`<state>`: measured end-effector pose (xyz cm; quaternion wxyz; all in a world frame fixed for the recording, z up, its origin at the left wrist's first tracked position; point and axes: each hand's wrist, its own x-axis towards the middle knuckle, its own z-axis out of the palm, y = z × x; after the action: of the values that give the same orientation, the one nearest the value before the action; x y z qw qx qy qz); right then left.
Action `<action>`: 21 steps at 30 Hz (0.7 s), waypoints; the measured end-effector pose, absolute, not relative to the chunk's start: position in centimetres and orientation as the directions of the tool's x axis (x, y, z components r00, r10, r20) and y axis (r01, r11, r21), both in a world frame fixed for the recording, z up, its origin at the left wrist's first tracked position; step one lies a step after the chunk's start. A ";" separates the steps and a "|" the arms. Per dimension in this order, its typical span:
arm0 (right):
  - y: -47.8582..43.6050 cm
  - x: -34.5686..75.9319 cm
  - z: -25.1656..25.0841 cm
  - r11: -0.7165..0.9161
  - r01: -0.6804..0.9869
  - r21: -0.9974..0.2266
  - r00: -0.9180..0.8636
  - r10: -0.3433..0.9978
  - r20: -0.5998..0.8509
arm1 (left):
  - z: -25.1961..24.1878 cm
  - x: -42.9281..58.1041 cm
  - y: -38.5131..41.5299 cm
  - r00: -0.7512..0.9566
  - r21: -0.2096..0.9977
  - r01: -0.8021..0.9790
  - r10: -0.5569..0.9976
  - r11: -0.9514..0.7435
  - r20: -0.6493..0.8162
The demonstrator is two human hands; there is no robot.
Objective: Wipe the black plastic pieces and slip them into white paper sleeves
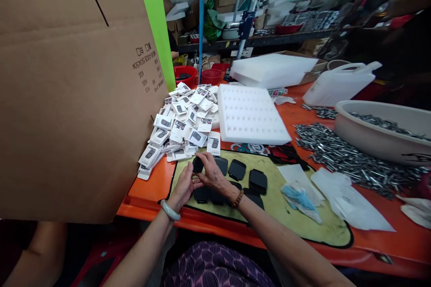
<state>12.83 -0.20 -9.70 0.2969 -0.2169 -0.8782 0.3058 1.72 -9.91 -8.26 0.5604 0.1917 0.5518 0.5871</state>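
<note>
Purple patterned clothing (218, 267) is seen at the lower edge, with both forearms reached out over the table's near side. A small black piece (198, 164) is held up above the mat, gripped between both hands: its side is clasped by the fingers of the left hand (183, 184), on whose wrist a pale bangle (170, 210) is worn, while its upper part is pinched by the right hand (214, 174), marked by a beaded bracelet (238, 198). Around and beneath the hands, more black pieces (237, 169) are laid out on a yellow-green mat (323, 231) edged in dark trim. Small printed white boxes (180, 130) are heaped just beyond, to the left, beside a white foam block (252, 114) pierced with rows of slots. Toward the right, white sheets (353, 198) and a crumpled blue-and-white cloth (299, 199) are left lying near loose metal rods (340, 148), which are spread against a cream basin (373, 141). All this is borne by an orange table (380, 249). The left side is filled by a large cardboard box (67, 98), below which another person's arm (45, 251) is partly shown.
</note>
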 end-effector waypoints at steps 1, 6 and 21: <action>-0.8 12.8 -10.3 0.732 0.193 -0.653 -0.697 0.571 0.433 | -8.3 1.7 -9.4 -0.239 0.809 -0.543 0.882 0.226 -0.407; -1.5 13.7 -12.0 0.768 0.181 -0.614 -0.669 0.554 0.496 | -9.6 0.8 -7.2 -0.197 0.767 -0.581 0.867 0.273 -0.458; 3.5 18.0 -11.8 0.675 0.620 -0.401 -0.720 0.692 0.052 | -13.6 -1.2 -1.8 -0.528 0.902 0.291 0.840 0.318 -0.125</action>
<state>18.03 3.54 -11.81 0.1001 -0.3605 -0.9095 0.1810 -1.20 -1.83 -13.59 0.3072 0.3763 0.7513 0.4467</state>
